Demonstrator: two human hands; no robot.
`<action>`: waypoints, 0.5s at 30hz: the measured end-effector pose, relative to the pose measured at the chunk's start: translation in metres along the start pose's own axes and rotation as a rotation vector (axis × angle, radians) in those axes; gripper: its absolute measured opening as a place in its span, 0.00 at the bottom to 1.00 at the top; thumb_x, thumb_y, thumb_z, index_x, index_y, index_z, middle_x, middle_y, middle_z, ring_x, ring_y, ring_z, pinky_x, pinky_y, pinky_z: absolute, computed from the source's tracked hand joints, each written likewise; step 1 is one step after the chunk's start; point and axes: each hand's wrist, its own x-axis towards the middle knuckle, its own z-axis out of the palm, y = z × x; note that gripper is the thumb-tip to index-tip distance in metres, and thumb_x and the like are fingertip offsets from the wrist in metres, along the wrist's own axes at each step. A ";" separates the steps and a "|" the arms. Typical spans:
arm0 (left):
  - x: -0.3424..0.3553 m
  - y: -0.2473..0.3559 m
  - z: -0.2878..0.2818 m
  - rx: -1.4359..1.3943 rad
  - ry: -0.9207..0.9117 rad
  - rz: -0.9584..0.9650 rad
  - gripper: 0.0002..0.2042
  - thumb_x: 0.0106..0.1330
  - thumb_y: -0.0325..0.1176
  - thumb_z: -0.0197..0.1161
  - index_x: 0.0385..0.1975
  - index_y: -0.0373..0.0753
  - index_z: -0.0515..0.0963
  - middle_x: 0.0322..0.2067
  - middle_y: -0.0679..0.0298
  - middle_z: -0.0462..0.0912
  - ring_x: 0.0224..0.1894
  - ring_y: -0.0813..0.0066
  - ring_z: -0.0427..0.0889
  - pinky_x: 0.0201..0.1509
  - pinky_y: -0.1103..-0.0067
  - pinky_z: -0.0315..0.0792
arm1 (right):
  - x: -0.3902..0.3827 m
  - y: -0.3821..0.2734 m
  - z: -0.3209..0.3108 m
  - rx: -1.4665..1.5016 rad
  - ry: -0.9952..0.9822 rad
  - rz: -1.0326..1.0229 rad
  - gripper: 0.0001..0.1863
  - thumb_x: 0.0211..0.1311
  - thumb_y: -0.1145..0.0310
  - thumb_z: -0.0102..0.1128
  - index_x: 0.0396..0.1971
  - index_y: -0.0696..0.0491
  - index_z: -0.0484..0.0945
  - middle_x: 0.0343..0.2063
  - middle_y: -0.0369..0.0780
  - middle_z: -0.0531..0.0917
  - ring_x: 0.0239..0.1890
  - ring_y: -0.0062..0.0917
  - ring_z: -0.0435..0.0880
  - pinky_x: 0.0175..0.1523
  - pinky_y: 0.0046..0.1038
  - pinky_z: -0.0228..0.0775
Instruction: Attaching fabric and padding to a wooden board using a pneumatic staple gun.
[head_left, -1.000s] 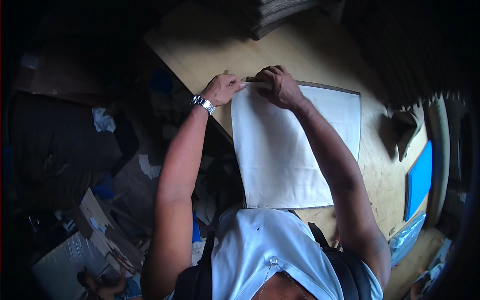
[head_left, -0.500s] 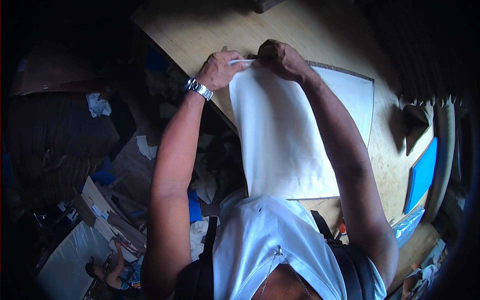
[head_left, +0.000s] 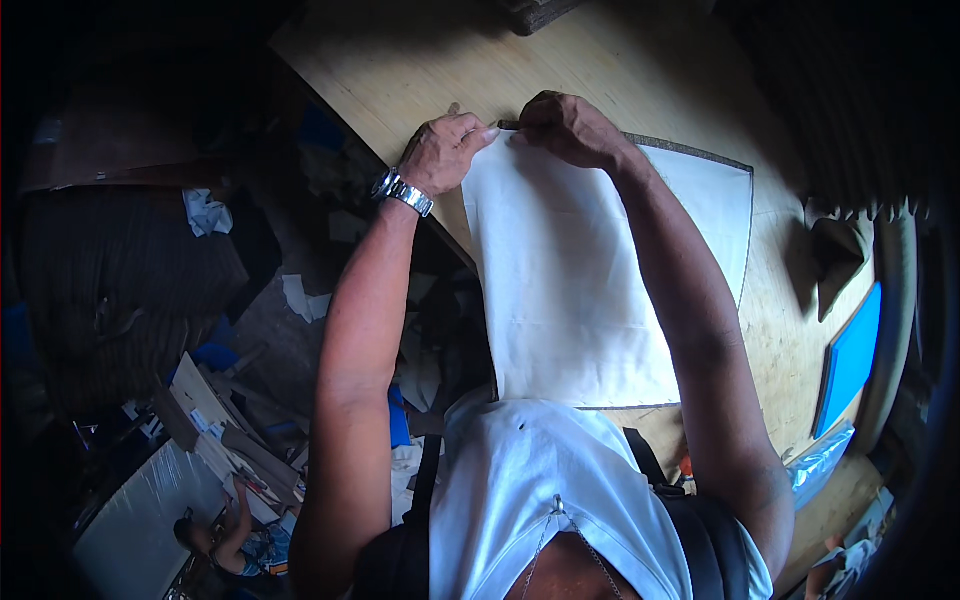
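Observation:
A white sheet [head_left: 565, 300], fabric-like and softly creased, covers a dark-edged panel [head_left: 700, 154] whose rough brown rim shows along the far side. At the sheet's far left corner, my left hand [head_left: 441, 152] pinches its edge between thumb and fingers; a metal watch is on that wrist. My right hand [head_left: 572, 130] is closed on the far edge just to the right, its fingertips pressed on the sheet near the panel's rim. Part of that edge is hidden under the right hand.
The panel rests on a pale wooden table [head_left: 400, 60], whose left edge drops to a dark, scrap-strewn floor. A blue board [head_left: 848, 360] and a clear plastic-wrapped item [head_left: 822, 465] lie at right. Another person [head_left: 235, 540] is at lower left, beside a plastic-covered panel [head_left: 150, 510].
Both hands sit slightly lower and further right in the picture, as does the whole scene. The left thumb has straightened along the sheet's corner, and the sheet's far left corner lies flatter.

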 end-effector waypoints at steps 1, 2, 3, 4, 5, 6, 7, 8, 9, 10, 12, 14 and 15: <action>0.000 0.005 -0.003 0.015 -0.021 -0.033 0.15 0.70 0.42 0.60 0.34 0.35 0.80 0.27 0.54 0.81 0.30 0.60 0.78 0.39 0.69 0.72 | 0.000 0.001 0.001 0.005 0.018 0.002 0.12 0.60 0.60 0.63 0.37 0.51 0.85 0.40 0.42 0.84 0.45 0.38 0.83 0.50 0.35 0.74; 0.001 0.007 -0.003 0.030 -0.042 -0.065 0.14 0.70 0.42 0.60 0.33 0.35 0.80 0.27 0.53 0.81 0.31 0.59 0.79 0.39 0.68 0.72 | 0.000 0.001 0.002 0.010 0.036 0.004 0.12 0.60 0.60 0.63 0.38 0.51 0.85 0.40 0.43 0.84 0.44 0.38 0.83 0.50 0.35 0.74; 0.002 0.004 0.000 0.030 -0.043 -0.067 0.14 0.70 0.42 0.60 0.33 0.35 0.80 0.27 0.53 0.81 0.31 0.59 0.79 0.39 0.68 0.72 | -0.001 0.002 0.002 0.014 0.055 0.007 0.12 0.60 0.60 0.63 0.38 0.51 0.86 0.40 0.43 0.84 0.44 0.38 0.84 0.49 0.35 0.74; 0.003 -0.002 0.003 0.048 0.026 0.017 0.14 0.70 0.42 0.60 0.33 0.35 0.79 0.27 0.53 0.81 0.30 0.59 0.78 0.39 0.68 0.72 | 0.001 0.001 0.004 0.017 0.052 0.000 0.12 0.60 0.60 0.63 0.38 0.51 0.86 0.40 0.43 0.84 0.44 0.38 0.84 0.49 0.35 0.74; 0.003 -0.008 0.007 0.066 0.095 0.103 0.14 0.70 0.41 0.60 0.33 0.34 0.79 0.27 0.53 0.81 0.30 0.59 0.78 0.38 0.68 0.71 | 0.002 0.000 0.005 0.009 0.062 -0.016 0.12 0.59 0.60 0.63 0.38 0.51 0.86 0.40 0.44 0.85 0.44 0.38 0.84 0.49 0.35 0.74; 0.004 -0.013 0.012 0.082 0.161 0.193 0.14 0.70 0.41 0.60 0.33 0.34 0.79 0.27 0.53 0.81 0.30 0.59 0.78 0.38 0.68 0.71 | 0.003 0.001 0.005 -0.002 0.076 -0.028 0.13 0.59 0.60 0.64 0.38 0.51 0.86 0.40 0.44 0.85 0.43 0.38 0.84 0.49 0.35 0.74; 0.004 -0.017 0.018 0.085 0.162 0.196 0.14 0.70 0.41 0.60 0.33 0.34 0.79 0.27 0.53 0.81 0.30 0.59 0.78 0.38 0.68 0.71 | 0.004 0.001 0.004 -0.012 0.092 -0.040 0.13 0.58 0.60 0.64 0.38 0.52 0.86 0.40 0.44 0.85 0.43 0.37 0.84 0.49 0.35 0.74; 0.004 -0.020 0.024 0.072 0.201 0.146 0.14 0.70 0.41 0.61 0.33 0.34 0.79 0.26 0.53 0.80 0.29 0.61 0.77 0.38 0.70 0.71 | 0.005 0.001 0.003 -0.012 0.096 -0.042 0.13 0.58 0.60 0.64 0.38 0.52 0.86 0.40 0.44 0.85 0.43 0.37 0.84 0.49 0.35 0.74; 0.003 -0.018 0.029 0.058 0.237 0.095 0.13 0.70 0.41 0.61 0.33 0.35 0.79 0.26 0.53 0.79 0.28 0.63 0.77 0.37 0.72 0.71 | 0.005 -0.002 0.003 -0.009 0.061 -0.008 0.13 0.58 0.60 0.64 0.38 0.52 0.86 0.40 0.45 0.85 0.43 0.37 0.84 0.49 0.34 0.74; 0.003 -0.016 0.032 0.045 0.275 0.045 0.13 0.70 0.41 0.62 0.33 0.35 0.79 0.25 0.53 0.78 0.28 0.66 0.76 0.36 0.73 0.70 | 0.004 -0.007 0.001 -0.005 0.027 0.025 0.14 0.58 0.59 0.64 0.38 0.53 0.86 0.41 0.45 0.84 0.43 0.37 0.84 0.49 0.34 0.74; 0.000 -0.013 0.034 -0.024 0.260 -0.034 0.13 0.69 0.40 0.63 0.34 0.35 0.80 0.24 0.56 0.78 0.28 0.70 0.75 0.36 0.76 0.70 | 0.001 -0.014 -0.003 0.001 -0.002 0.053 0.14 0.58 0.59 0.64 0.38 0.53 0.85 0.41 0.45 0.84 0.43 0.37 0.84 0.49 0.34 0.74; -0.003 -0.011 0.033 -0.165 0.231 -0.194 0.12 0.69 0.40 0.64 0.35 0.35 0.81 0.24 0.62 0.79 0.30 0.78 0.74 0.36 0.80 0.69 | -0.002 -0.019 -0.006 0.014 -0.033 0.042 0.15 0.58 0.59 0.66 0.34 0.57 0.84 0.38 0.44 0.82 0.43 0.35 0.82 0.50 0.34 0.73; -0.004 -0.011 0.030 -0.157 0.232 -0.190 0.12 0.69 0.40 0.64 0.35 0.35 0.81 0.24 0.62 0.79 0.30 0.78 0.74 0.36 0.80 0.69 | -0.003 -0.020 -0.007 0.021 -0.047 0.036 0.16 0.58 0.59 0.67 0.32 0.59 0.83 0.37 0.44 0.81 0.42 0.34 0.81 0.51 0.34 0.72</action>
